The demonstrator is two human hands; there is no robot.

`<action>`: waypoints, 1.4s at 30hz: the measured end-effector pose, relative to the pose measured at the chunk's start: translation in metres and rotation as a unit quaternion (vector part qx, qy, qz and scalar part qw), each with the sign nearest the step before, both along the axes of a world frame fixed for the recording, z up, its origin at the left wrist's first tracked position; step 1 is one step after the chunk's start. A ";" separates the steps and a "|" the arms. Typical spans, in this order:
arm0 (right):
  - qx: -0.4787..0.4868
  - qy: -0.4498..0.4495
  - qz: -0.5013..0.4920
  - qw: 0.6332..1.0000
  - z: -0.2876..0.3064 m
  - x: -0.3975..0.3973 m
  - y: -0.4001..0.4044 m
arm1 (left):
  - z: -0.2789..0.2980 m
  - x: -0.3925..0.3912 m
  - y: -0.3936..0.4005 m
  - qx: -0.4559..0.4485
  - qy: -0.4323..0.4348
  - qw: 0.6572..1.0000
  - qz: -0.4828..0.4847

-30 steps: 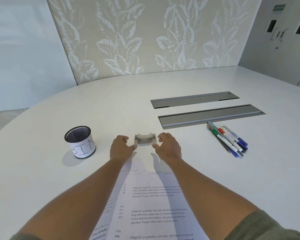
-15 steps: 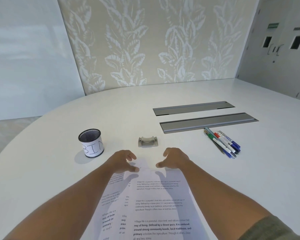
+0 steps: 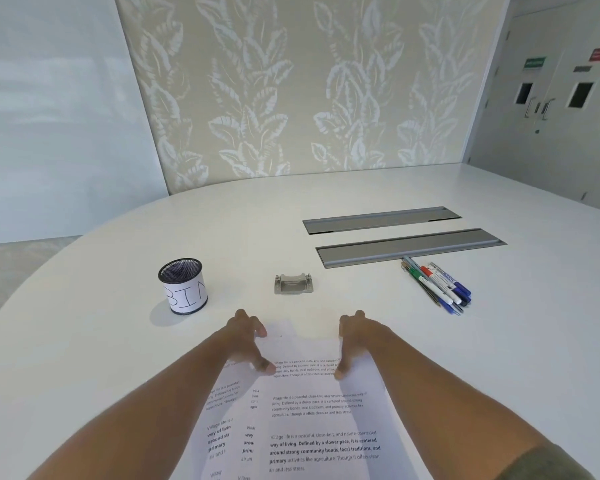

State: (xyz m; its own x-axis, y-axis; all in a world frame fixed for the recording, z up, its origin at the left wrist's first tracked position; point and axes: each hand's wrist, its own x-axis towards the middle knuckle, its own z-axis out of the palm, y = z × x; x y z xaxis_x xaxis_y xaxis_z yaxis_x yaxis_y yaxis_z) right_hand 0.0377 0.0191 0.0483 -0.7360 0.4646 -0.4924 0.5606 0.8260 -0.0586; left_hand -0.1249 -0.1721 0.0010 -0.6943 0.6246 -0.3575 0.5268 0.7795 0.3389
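Several printed paper sheets (image 3: 312, 414) lie loosely overlapped on the white table (image 3: 499, 341) in front of me. My left hand (image 3: 248, 341) rests on the upper left part of the sheets, thumb on the print and fingers spread and lightly bent. On the upper right part my right hand (image 3: 352, 341) lies the same way. Neither hand plainly pinches a sheet. A small grey metal desk tool (image 3: 293, 284) sits alone just beyond the sheets, apart from both hands.
A black mesh cup labelled BIN (image 3: 183, 286) stands to the left. A bunch of pens and markers (image 3: 437, 284) lies to the right. Two long grey cable flaps (image 3: 409, 247) are set into the table behind. The table edge curves away on the left.
Both hands let go of the small metal tool and drew back toward me onto the top of the sheets. The tool stays where it was left.
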 end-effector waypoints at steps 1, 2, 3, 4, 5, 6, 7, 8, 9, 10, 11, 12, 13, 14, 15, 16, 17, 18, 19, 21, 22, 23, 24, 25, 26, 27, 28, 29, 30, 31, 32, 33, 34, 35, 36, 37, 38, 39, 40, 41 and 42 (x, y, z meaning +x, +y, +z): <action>-0.006 0.006 -0.006 1.000 0.000 0.000 0.000 | 0.000 0.000 0.000 -0.001 -0.003 1.000 0.002; -0.014 0.017 -0.014 1.000 -0.001 0.000 0.000 | 0.000 0.001 -0.001 0.000 -0.007 1.000 0.004; -0.024 0.030 -0.023 0.999 -0.002 0.000 0.001 | 0.000 0.001 -0.002 0.003 -0.013 1.000 0.008; -0.033 0.048 -0.031 0.998 -0.002 -0.001 0.002 | -0.001 0.001 -0.003 0.011 -0.020 1.000 0.013; -0.044 0.066 -0.041 0.996 -0.003 -0.001 0.003 | -0.002 0.001 -0.004 0.025 -0.027 0.999 0.019; -0.059 0.087 -0.056 0.993 -0.004 -0.001 0.004 | -0.003 0.001 -0.005 0.044 -0.034 0.998 0.027; -0.080 0.111 -0.077 0.988 -0.006 0.000 0.005 | -0.005 0.000 -0.006 0.069 -0.041 0.996 0.037; -0.104 0.138 -0.103 0.980 -0.009 0.000 0.006 | -0.007 0.000 -0.007 0.100 -0.049 0.993 0.050; -0.131 0.164 -0.133 0.969 -0.012 0.000 0.008 | -0.008 -0.001 -0.007 0.136 -0.060 0.987 0.067; -0.160 0.191 -0.163 0.955 -0.014 0.001 0.010 | -0.009 -0.001 -0.008 0.174 -0.077 0.978 0.089; -0.191 0.216 -0.194 0.938 -0.017 0.000 0.011 | -0.009 -0.001 -0.009 0.213 -0.101 0.965 0.112; -0.222 0.242 -0.223 0.918 -0.018 0.000 0.013 | -0.007 -0.001 -0.010 0.248 -0.128 0.951 0.134; -0.251 0.266 -0.249 0.897 -0.020 0.000 0.014 | -0.005 -0.001 -0.011 0.279 -0.157 0.935 0.154; -0.278 0.290 -0.273 0.874 -0.021 0.000 0.015 | -0.003 0.000 -0.012 0.305 -0.185 0.918 0.172; -0.302 0.312 -0.294 0.852 -0.022 -0.001 0.017 | -0.002 0.000 -0.012 0.328 -0.213 0.901 0.188; -0.325 0.334 -0.310 0.829 -0.022 -0.001 0.018 | 0.000 0.000 -0.012 0.349 -0.238 0.883 0.203; -0.349 0.354 -0.323 0.805 -0.023 -0.001 0.019 | 0.002 0.001 -0.012 0.372 -0.260 0.865 0.215; -0.371 0.370 -0.331 0.785 -0.023 -0.002 0.020 | 0.003 0.002 -0.012 0.395 -0.278 0.846 0.225; -0.389 0.382 -0.336 0.768 -0.023 -0.002 0.019 | 0.004 0.002 -0.012 0.417 -0.293 0.828 0.234; -0.414 0.390 -0.335 0.751 -0.023 -0.001 0.018 | 0.008 0.003 -0.012 0.452 -0.311 0.799 0.247; -0.420 0.390 -0.330 0.750 -0.024 -0.001 0.018 | 0.009 0.003 -0.012 0.464 -0.315 0.789 0.252; -0.423 0.388 -0.324 0.752 -0.024 0.000 0.018 | 0.011 0.002 -0.011 0.474 -0.317 0.781 0.256; -0.425 0.385 -0.318 0.755 -0.025 0.001 0.018 | 0.012 0.001 -0.011 0.483 -0.318 0.773 0.261; -0.429 0.382 -0.311 0.757 -0.026 0.002 0.018 | 0.013 0.000 -0.012 0.492 -0.321 0.765 0.264; -0.436 0.380 -0.304 0.757 -0.028 0.002 0.018 | 0.014 -0.002 -0.012 0.502 -0.325 0.757 0.266; -0.441 0.380 -0.296 0.758 -0.029 0.002 0.018 | 0.015 -0.003 -0.012 0.508 -0.328 0.751 0.267; -0.439 0.381 -0.287 0.761 -0.030 0.002 0.018 | 0.016 -0.003 -0.013 0.510 -0.328 0.749 0.269; -0.431 0.384 -0.281 0.766 -0.031 0.001 0.018 | 0.017 -0.004 -0.014 0.508 -0.324 0.751 0.270; -0.420 0.387 -0.277 0.773 -0.031 0.001 0.017 | 0.018 -0.005 -0.015 0.503 -0.315 0.757 0.272; -0.408 0.390 -0.274 0.778 -0.031 0.000 0.017 | 0.018 -0.005 -0.016 0.496 -0.302 0.766 0.276; -0.398 0.394 -0.272 0.783 -0.031 -0.001 0.017 | 0.019 -0.006 -0.018 0.489 -0.287 0.774 0.282; -0.390 0.398 -0.271 0.785 -0.031 -0.001 0.017 | 0.019 -0.007 -0.021 0.483 -0.269 0.781 0.290; -0.384 0.402 -0.271 0.786 -0.031 -0.002 0.018 | 0.019 -0.008 -0.025 0.475 -0.245 0.791 0.297; -0.378 0.405 -0.273 0.786 -0.030 -0.003 0.018 | 0.018 -0.009 -0.029 0.461 -0.213 0.808 0.299; -0.375 0.408 -0.275 0.786 -0.030 -0.004 0.018 | 0.017 -0.010 -0.035 0.439 -0.175 0.831 0.295; -0.374 0.411 -0.275 0.785 -0.030 -0.004 0.018 | 0.016 -0.011 -0.041 0.413 -0.138 0.853 0.289; -0.373 0.413 -0.274 0.784 -0.030 -0.005 0.018 | 0.015 -0.012 -0.047 0.386 -0.109 0.870 0.285; -0.372 0.415 -0.273 0.784 -0.030 -0.007 0.018 | 0.014 -0.013 -0.053 0.359 -0.088 0.884 0.285; -0.370 0.417 -0.272 0.784 -0.031 -0.008 0.017 | 0.013 -0.014 -0.058 0.331 -0.071 0.895 0.290; -0.368 0.419 -0.271 0.785 -0.031 -0.008 0.017 | 0.012 -0.015 -0.064 0.301 -0.055 0.904 0.298; -0.365 0.422 -0.269 0.785 -0.032 -0.009 0.016 | 0.011 -0.015 -0.069 0.266 -0.038 0.913 0.307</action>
State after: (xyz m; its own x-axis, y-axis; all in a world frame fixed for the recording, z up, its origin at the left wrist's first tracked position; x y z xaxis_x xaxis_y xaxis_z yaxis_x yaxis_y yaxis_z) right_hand 0.0282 0.0354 0.0168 -0.7374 0.6404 -0.2147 0.3239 0.0563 -0.9444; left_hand -0.1400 -0.2409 0.0124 -0.9580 0.2246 -0.1781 0.0049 0.6342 0.7732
